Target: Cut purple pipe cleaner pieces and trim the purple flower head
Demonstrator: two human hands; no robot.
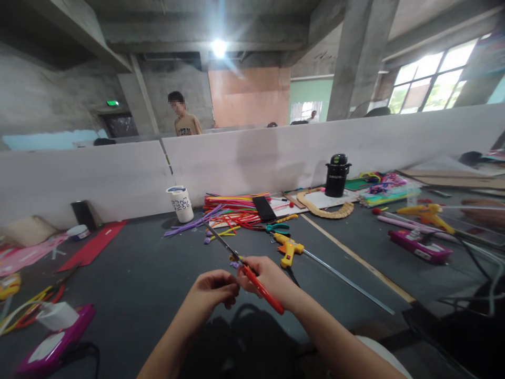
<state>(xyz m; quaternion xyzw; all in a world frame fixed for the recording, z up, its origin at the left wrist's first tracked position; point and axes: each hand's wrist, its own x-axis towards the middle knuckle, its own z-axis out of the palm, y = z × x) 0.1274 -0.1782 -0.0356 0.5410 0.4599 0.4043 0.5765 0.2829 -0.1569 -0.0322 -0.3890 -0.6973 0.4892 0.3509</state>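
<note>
My right hand (262,279) is closed around red-handled scissors (262,288), whose long metal blades point away and to the left above the dark table. Close beside it, my left hand (216,289) has its fingers curled together, almost touching the right fingertips. Whatever lies in that pinch is too small or hidden to name. Just beyond the hands shows a small purple and yellow piece (235,260), partly covered by the scissors. A yellow glue gun (290,248) with a long clear glue stick lies to the right. Teal-handled pliers (278,229) rest behind it.
Colourful pipe cleaners (221,210) lie in a heap under a black phone (264,209). Around them stand a white cup (180,205) and a black flask (336,176). Purple power strips (420,247) sit at both sides. A white partition (213,163) bounds the back; a person (187,123) stands beyond.
</note>
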